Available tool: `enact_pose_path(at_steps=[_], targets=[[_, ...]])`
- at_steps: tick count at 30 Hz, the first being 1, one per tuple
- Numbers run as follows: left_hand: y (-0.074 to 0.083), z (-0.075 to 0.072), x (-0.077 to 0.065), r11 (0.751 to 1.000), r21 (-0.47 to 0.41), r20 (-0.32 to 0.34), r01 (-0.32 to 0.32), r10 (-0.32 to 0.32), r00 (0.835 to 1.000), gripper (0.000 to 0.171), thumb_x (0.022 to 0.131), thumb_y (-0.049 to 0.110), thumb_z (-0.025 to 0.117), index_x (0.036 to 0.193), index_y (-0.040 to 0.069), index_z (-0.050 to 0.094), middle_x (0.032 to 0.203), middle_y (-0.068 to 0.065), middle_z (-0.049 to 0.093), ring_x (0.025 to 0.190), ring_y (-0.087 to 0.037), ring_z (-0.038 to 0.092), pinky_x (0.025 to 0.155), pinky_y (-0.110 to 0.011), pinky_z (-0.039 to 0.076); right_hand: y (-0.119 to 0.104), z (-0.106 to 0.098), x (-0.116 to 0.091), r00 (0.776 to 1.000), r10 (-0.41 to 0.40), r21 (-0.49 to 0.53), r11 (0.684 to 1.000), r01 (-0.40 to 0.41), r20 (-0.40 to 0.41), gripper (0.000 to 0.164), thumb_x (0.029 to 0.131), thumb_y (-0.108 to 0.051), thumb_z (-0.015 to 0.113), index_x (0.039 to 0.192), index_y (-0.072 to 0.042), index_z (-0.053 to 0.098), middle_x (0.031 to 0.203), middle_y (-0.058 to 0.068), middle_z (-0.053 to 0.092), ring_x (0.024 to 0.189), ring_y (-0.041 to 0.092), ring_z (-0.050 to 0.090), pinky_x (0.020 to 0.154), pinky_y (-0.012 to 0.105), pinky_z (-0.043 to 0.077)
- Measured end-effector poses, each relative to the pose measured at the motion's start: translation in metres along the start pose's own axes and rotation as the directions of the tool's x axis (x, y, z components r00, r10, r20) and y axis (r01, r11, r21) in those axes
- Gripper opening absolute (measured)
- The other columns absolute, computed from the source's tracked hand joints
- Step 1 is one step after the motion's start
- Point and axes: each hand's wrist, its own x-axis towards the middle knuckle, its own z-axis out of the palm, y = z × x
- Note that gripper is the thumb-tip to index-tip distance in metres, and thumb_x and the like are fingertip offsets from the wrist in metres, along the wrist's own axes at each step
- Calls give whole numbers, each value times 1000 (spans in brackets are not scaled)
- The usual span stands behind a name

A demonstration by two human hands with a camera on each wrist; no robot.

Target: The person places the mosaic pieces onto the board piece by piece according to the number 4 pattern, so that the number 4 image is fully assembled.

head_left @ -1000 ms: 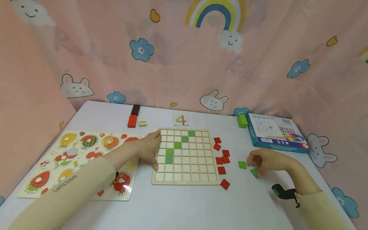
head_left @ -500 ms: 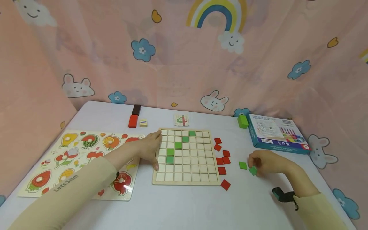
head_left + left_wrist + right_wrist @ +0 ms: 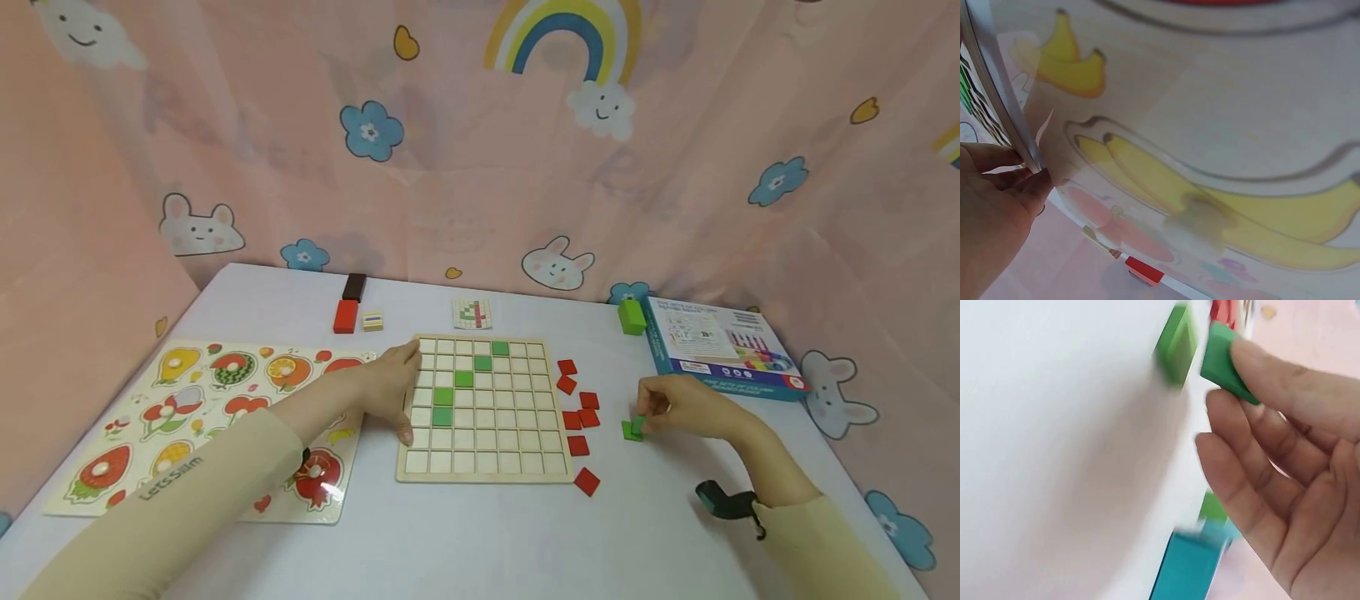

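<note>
In the head view my right hand [image 3: 678,406] pinches a green square tile [image 3: 1225,359] between thumb and fingertips. A second green tile [image 3: 628,431] lies on the table just beneath it, and the two overlap in this view. My left hand [image 3: 387,392] rests spread along the left edge of a wooden grid board [image 3: 483,477], its fingers near the top left corner and its thumb lower down. Several green tiles [image 3: 464,379] sit in the board's cells on a diagonal. Loose red tiles [image 3: 587,482] lie scattered along the board's right side.
A fruit puzzle board [image 3: 247,446] lies under my left forearm. Behind the grid stand a pattern card [image 3: 472,314], a red block [image 3: 346,317], a black block [image 3: 354,287] and a small striped block [image 3: 372,321]. At back right are a green block [image 3: 632,317] and a flat box [image 3: 727,346].
My right hand has lifted the green tile from the table and carried it left, over the other green tile. The left hand has stayed put.
</note>
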Motion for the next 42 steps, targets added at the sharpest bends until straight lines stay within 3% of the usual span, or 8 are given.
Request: enact_pose_path(at_steps=[10,17,30,37,42], targets=[[-1,0,1,1000,3,0,-1,1,1000,137,59,54,89,152,-13,16,164,-30,2,152,-48,13,124,-54,25,-50,29,42,989,-81,32,996,85,-120,15,84,-15,77,93,-17,66,84,-3,65,81,15,57,70,21,51],[-1,-1,0,1000,-3,5,5,-5,1000,136,59,53,90,153,-12,15,165,-29,1,152,-47,13,124,-53,24,-88,44,70,978,-130,109,983,149,-164,13,86,-13,75,97,-16,68,87,0,66,84,16,58,73,23,53],[-1,-1,-1,1000,-16,7,6,-6,1000,136,60,52,90,153,-12,14,165,-28,0,153,-47,11,124,-54,24,-141,69,107,953,-274,88,954,287,-130,13,87,-9,74,99,-14,73,93,0,74,85,10,64,76,20,55],[-1,0,1,1000,-13,9,3,-3,1000,137,60,53,90,153,-12,14,165,-29,-1,153,-47,11,125,-54,23,-148,73,111,953,-286,73,953,293,-98,14,88,-10,73,100,-15,72,92,-1,73,85,10,63,78,22,54],[-1,0,1,1000,-15,0,1,-1,1000,137,60,54,89,153,-12,14,165,-29,0,153,-47,11,124,-54,24,-125,54,95,971,-230,90,968,236,-68,14,88,-9,72,102,-12,72,93,0,71,87,14,61,79,25,54]])
